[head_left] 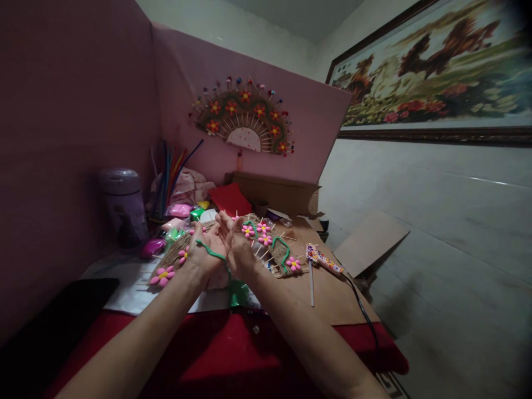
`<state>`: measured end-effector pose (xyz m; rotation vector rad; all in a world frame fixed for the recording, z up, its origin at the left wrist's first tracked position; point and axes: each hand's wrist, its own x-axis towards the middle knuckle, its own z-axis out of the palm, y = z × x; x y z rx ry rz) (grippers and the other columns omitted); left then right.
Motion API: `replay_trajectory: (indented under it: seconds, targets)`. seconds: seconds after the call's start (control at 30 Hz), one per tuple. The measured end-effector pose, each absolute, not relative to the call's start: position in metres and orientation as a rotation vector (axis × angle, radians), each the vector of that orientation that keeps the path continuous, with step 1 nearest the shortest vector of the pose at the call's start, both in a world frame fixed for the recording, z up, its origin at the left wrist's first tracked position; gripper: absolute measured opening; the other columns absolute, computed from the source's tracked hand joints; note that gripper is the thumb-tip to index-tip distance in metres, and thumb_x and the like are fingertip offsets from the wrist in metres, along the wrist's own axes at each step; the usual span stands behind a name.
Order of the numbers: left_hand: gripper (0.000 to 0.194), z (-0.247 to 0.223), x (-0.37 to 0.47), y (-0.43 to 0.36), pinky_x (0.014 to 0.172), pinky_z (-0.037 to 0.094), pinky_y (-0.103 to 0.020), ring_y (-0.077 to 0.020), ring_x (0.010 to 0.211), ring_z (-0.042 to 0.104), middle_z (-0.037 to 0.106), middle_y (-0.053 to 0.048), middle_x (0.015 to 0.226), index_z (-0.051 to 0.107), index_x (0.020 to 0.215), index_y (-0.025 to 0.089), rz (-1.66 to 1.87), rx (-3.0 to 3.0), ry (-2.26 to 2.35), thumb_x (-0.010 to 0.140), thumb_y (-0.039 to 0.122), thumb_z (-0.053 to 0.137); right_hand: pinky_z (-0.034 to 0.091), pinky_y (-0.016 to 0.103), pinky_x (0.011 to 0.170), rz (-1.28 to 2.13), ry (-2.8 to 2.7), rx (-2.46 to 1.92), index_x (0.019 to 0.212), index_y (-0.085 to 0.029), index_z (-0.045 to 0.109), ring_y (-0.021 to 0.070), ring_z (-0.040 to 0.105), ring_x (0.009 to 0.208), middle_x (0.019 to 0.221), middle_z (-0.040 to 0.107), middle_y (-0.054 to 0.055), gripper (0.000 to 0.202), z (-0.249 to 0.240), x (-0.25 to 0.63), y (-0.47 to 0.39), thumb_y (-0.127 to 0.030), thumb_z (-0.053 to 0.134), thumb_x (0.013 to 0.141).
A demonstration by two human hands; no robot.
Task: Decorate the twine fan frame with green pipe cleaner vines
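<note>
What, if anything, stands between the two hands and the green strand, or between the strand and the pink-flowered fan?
Nothing visible separates the left hand or right hand from the green strand. Between it and the pink-flowered fan, only the hands themselves visibly intervene, hiding some of its middle.

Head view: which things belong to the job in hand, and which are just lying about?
Likely part of it:
- green strand, between the hands
- pink-flowered panel, with matching green strands
- green packet, same colour

Probably just lying about:
- purple flask
- red sheet
- glue gun, idle; possibly a job tool
</note>
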<state>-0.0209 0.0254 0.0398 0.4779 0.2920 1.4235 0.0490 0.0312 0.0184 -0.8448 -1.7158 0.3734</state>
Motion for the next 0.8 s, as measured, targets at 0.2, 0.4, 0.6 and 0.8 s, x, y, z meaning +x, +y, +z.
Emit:
replay_trajectory:
  seconds: [0.2,0.4,0.6,0.8]
  targets:
    - [0.055,0.044,-0.022,0.020,0.072,0.055,-0.035,-0.0206,0.075,0.064,0.064,-0.009,0.085,0.055,0.108,0.014,1.425,0.291,0.329,0.089,0.058,0.030,0.039,0.036,0.094,0.703,-1.690,-0.645,0.086,-0.021,0.069,0.0199,0.054,0.101,0.098,0.064,0.006,0.039,0.031,0.065,0.013,-0.056,0.052,0.083]
    - [0.056,0.039,-0.019,0.025,0.069,0.054,-0.034,-0.0205,0.073,0.063,0.064,-0.009,0.081,0.059,0.102,0.014,1.508,0.326,0.401,0.087,0.061,0.033,0.040,0.028,0.075,0.677,-1.764,-0.798,0.063,-0.019,0.056,0.0130,0.050,0.072,0.071,0.056,-0.002,0.017,0.029,0.063,-0.003,-0.022,0.065,0.077]
    - [0.059,0.042,-0.023,0.020,0.058,0.053,-0.035,-0.0207,0.063,0.063,0.065,-0.012,0.073,0.061,0.092,0.009,1.557,0.306,0.535,0.088,0.060,0.030,0.037,0.023,0.057,1.207,-1.500,-0.673,0.065,-0.017,0.054,0.0085,0.046,0.056,0.060,0.053,-0.004,0.028,0.027,0.067,0.005,-0.041,0.065,0.074]
    - [0.041,0.051,-0.020,0.015,0.050,0.047,-0.027,-0.0156,0.053,0.060,0.065,-0.009,0.065,0.061,0.075,0.010,1.587,0.368,0.680,0.091,0.042,0.040,0.031,0.019,0.044,1.416,-1.313,-0.658,0.066,-0.016,0.056,0.0052,0.042,0.045,0.053,0.051,-0.006,0.040,0.031,0.078,0.014,-0.053,0.072,0.063]
